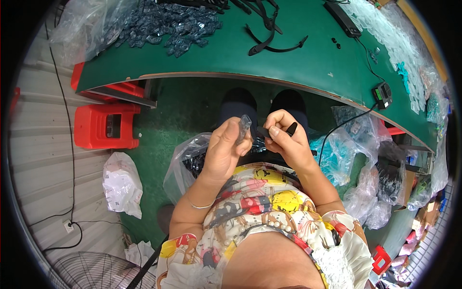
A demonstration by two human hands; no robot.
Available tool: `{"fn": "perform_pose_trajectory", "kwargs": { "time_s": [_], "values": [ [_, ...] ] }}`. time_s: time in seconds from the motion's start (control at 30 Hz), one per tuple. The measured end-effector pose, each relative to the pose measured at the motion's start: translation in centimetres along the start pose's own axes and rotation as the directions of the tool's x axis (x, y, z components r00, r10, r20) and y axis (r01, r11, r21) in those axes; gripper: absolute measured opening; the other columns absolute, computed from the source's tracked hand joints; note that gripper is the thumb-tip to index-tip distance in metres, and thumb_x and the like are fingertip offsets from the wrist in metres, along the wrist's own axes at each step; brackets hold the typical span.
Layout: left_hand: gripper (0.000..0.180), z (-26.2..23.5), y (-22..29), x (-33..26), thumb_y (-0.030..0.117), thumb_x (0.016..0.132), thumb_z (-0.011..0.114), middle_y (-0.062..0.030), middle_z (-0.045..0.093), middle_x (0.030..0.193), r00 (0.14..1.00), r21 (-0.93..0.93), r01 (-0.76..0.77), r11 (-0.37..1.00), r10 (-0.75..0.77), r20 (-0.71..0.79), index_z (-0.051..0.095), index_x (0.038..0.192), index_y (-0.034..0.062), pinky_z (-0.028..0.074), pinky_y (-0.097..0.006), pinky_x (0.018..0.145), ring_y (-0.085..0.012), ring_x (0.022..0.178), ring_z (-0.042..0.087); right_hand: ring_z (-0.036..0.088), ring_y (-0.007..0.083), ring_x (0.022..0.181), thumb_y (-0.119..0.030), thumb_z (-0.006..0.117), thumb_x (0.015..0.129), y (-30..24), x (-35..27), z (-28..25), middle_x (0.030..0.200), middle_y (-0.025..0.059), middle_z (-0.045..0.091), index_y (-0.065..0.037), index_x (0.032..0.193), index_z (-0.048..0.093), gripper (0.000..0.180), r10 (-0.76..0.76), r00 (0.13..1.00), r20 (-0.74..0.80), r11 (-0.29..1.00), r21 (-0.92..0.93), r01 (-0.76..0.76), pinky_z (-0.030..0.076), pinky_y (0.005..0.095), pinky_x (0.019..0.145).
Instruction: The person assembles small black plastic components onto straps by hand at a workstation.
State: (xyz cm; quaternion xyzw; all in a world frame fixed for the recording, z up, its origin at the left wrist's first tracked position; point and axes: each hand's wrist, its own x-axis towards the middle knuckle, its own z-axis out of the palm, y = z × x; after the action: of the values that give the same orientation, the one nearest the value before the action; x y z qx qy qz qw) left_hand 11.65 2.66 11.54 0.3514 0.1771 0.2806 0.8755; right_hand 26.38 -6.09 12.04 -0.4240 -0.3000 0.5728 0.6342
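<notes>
My left hand (225,144) is closed, with a smoky see-through plastic piece (245,126) pinched between thumb and fingers. To its right, my right hand (290,143) is also closed and grips a black strap (291,128); one end points toward the plastic piece, and a small gap seems to lie between the two. Both hands are above my lap, short of the table's front edge. Below them, dark pieces (195,163) show in a clear plastic bag (177,171), partly hidden by my left arm.
On the green table (216,62) lie a heap of smoky plastic pieces (168,24), loose black straps (264,41) and a black corded device (382,95). Clear pieces pile up at far right. A red stool (98,126) and white bag (121,183) stand left; filled bags (337,159) sit right.
</notes>
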Motion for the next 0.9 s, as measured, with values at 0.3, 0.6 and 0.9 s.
{"fn": "perform_pose_trajectory", "kwargs": {
  "time_s": [0.3,0.6,0.9],
  "values": [
    [0.027,0.8,-0.4,-0.2,0.024,0.094,0.045,0.0018,0.042,0.063,0.996,-0.015,-0.005,1.000,0.007,0.090,0.051,0.079,0.0019,0.029,-0.019,0.053,-0.0049,0.055,0.033,0.035,0.0016,0.054,-0.011,0.051,0.089,0.2,0.3,0.1,0.074,0.0008,0.050,-0.004,0.093,0.050,0.008,0.065,0.996,0.061,0.982,0.176,-0.075,0.025,0.0164,0.045],
    [0.029,0.2,-0.9,-0.1,0.027,0.095,0.042,-0.0082,0.052,0.077,0.992,0.028,0.010,1.000,-0.013,0.122,0.050,0.086,-0.0002,0.031,-0.019,0.052,-0.0052,0.054,0.036,0.036,0.0017,0.053,-0.009,0.053,0.088,0.4,0.4,0.4,0.074,0.0007,0.052,-0.004,0.093,0.051,0.007,0.007,0.999,0.031,0.973,0.232,-0.014,0.027,0.0168,0.045],
    [0.029,-0.2,-1.2,-0.3,0.028,0.094,0.045,-0.0102,0.054,0.080,0.984,-0.056,0.013,0.998,-0.002,0.177,0.049,0.086,-0.0001,0.033,-0.018,0.052,-0.0051,0.055,0.038,0.038,0.0016,0.055,-0.008,0.053,0.088,0.7,0.3,0.2,0.077,0.0005,0.055,-0.004,0.094,0.052,0.008,0.028,0.997,0.078,0.968,0.245,-0.047,0.027,0.0161,0.047]
  ]
}}
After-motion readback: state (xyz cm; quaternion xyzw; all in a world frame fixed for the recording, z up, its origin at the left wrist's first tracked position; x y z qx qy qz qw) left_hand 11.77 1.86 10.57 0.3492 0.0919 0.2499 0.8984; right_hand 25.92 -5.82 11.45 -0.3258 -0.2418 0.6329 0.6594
